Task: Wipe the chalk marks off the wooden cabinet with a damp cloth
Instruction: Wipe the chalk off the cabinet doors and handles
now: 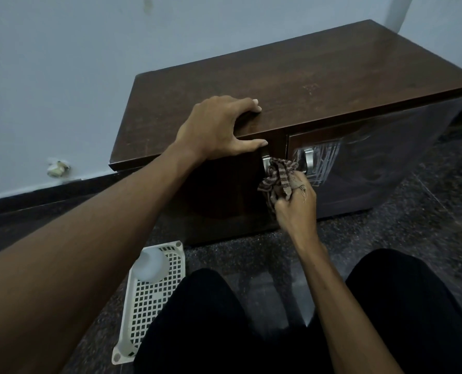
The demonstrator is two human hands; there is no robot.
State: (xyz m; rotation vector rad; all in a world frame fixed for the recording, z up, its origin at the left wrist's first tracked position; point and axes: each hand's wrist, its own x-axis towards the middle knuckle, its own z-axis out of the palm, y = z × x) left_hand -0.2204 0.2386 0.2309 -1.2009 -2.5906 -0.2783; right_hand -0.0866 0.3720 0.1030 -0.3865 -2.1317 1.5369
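Mid-wipe at the cabinet [278, 85] front, chalk marks [325, 157] off to the right

Nearest, on the floor [418, 220]: white basket [154, 306], no readable writing anywhere. Then right hand [296, 209] bunched round the striped cloth [278, 175], against the front by the handles [309, 160]. Chalk marks just right of it, streaked mostly up-and-down on the right door [386, 163], so probably a rightward sweep next. Beyond, left hand [216, 128] braced on the top's front edge, holding nothing.

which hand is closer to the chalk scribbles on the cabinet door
Right. The right hand, gripping the cloth, is just left of and below the chalk marks; the left hand rests on the top edge of the cabinet, farther to the left.
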